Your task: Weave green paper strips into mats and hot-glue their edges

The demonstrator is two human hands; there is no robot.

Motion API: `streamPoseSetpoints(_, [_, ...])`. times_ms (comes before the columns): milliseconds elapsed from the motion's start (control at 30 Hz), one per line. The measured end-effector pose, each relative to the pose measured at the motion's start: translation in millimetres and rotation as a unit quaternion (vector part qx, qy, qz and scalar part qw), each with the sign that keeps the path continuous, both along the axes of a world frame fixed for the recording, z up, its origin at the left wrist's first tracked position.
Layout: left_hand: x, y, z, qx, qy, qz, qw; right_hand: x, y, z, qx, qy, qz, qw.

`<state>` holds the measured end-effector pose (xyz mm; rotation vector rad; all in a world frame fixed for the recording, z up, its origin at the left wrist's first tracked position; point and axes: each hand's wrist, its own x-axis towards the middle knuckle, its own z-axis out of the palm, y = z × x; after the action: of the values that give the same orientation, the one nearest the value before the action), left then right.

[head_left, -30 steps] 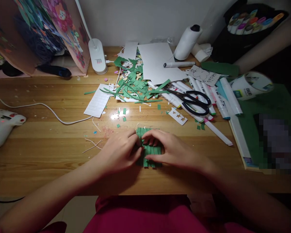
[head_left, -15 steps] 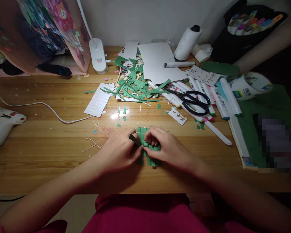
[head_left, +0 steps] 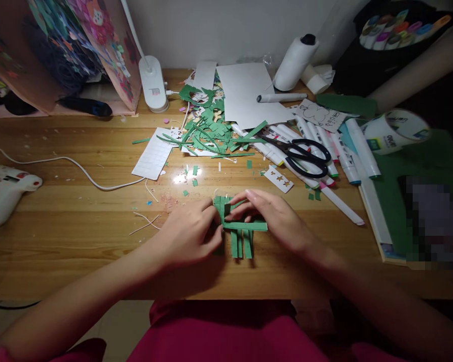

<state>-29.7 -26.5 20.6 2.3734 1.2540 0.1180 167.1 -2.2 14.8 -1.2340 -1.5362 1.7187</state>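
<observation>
Green paper strips cross one another in a small woven piece (head_left: 241, 244) on the table in front of me. My left hand (head_left: 192, 226) is closed at its left side, thumb and forefinger pinching the paper. Over the right part, my right hand (head_left: 275, 216) has its fingers apart, the fingertips close to an upturned dark green strip end. One green paper strip (head_left: 249, 227) lies crosswise below those fingers, over several lengthwise strips. My hands hide much of the weave.
Beyond my hands lie green paper scraps (head_left: 207, 130), black-handled scissors (head_left: 307, 157), several markers (head_left: 340, 203) and white paper (head_left: 245, 93). A glue gun (head_left: 7, 193) is at the left, a thread spool (head_left: 296, 63) at the back, a tape roll (head_left: 396, 130) at the right.
My right hand has loosened its pinch and shifted slightly right, its fingers spreading. A green strip now lies flat to the right across the others. My left hand stays nearly in place.
</observation>
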Motion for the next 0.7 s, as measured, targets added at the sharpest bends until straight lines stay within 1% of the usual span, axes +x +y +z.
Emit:
streamPoseSetpoints(67, [0,1,-2.3,0.005,0.005,0.007,1.0,3,2,2.7,-0.003,-0.009,0.023,1.0])
streamPoseSetpoints(167, [1,2,-4.8,0.002,0.001,0.014,1.0,7,2,6.7,0.015,-0.043,0.09,0.995])
streamPoseSetpoints(233, [0,3,-5.4,0.002,-0.001,0.014,1.0,7,0,8.3,0.063,-0.098,0.134,0.984])
streamPoseSetpoints(300, [0,3,-5.3,0.003,-0.001,0.012,1.0,7,-1,8.2,0.136,-0.152,0.164,0.965])
streamPoseSetpoints(367, [0,2,-5.2,0.006,-0.001,0.009,1.0,6,-3,6.3,0.207,-0.176,0.185,0.945])
streamPoseSetpoints(433, [1,2,-5.4,0.01,0.002,0.009,1.0,5,-4,3.7,0.253,-0.182,0.197,0.929])
streamPoseSetpoints(533, [2,1,-6.4,0.025,0.002,0.01,1.0,6,-3,2.5,0.273,-0.191,0.205,0.92])
streamPoseSetpoints(700, [3,-3,-7.3,0.054,0.02,0.017,0.998,12,1,9.2,0.263,-0.217,0.215,0.915])
